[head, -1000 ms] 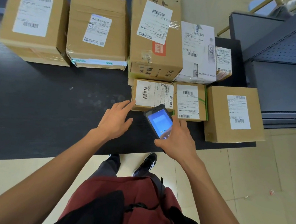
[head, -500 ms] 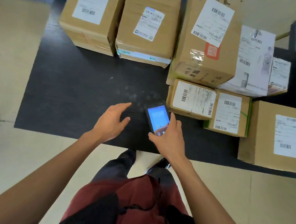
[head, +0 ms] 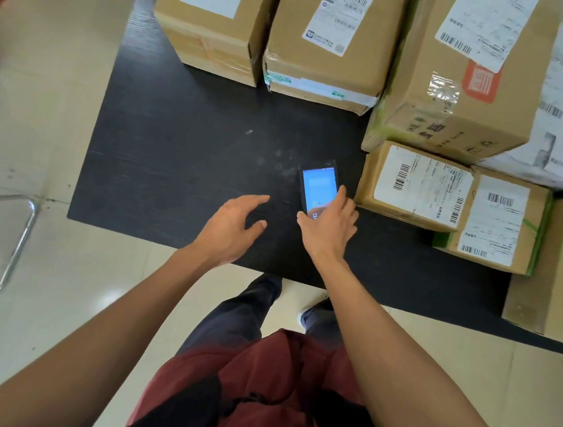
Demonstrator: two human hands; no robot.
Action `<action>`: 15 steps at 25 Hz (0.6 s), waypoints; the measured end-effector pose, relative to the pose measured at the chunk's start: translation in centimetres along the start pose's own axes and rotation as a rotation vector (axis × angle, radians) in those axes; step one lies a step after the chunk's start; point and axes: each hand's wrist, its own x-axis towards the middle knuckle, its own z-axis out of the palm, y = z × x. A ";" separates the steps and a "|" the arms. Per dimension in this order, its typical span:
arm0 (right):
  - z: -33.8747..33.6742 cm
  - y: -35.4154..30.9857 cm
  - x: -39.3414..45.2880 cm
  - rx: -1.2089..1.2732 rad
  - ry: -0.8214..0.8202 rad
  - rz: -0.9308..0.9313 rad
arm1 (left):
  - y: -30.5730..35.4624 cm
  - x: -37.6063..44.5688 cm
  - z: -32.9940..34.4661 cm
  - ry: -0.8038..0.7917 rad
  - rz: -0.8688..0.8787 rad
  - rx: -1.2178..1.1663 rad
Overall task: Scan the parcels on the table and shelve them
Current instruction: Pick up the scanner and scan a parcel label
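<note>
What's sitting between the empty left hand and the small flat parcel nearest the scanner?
In the head view, only the handheld scanner, gripped by the right hand, lies between the left hand and the small flat parcel; the rest is bare black table.

Black counter (head: 182,155) loaded with labelled cardboard parcels.

Along the far edge sit two brown boxes (head: 216,17) (head: 327,42) side by side, with a taller box (head: 456,92) to their right. In front of that one lie two flat parcels (head: 413,188) (head: 499,220), touching. Another box (head: 556,271) overhangs the near edge at the right. The near left corner is bare.
</note>
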 end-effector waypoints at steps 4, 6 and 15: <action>1.1 -0.2 -0.9 0.029 0.047 0.016 | 0.6 0.1 0.1 -0.019 -0.009 0.002; 1.4 -0.4 -1.7 0.017 0.050 -0.001 | 1.1 0.1 0.0 -0.031 -0.016 0.000; -4.4 1.9 -2.8 0.024 0.031 -0.216 | 4.4 2.4 0.7 -0.067 0.057 -0.013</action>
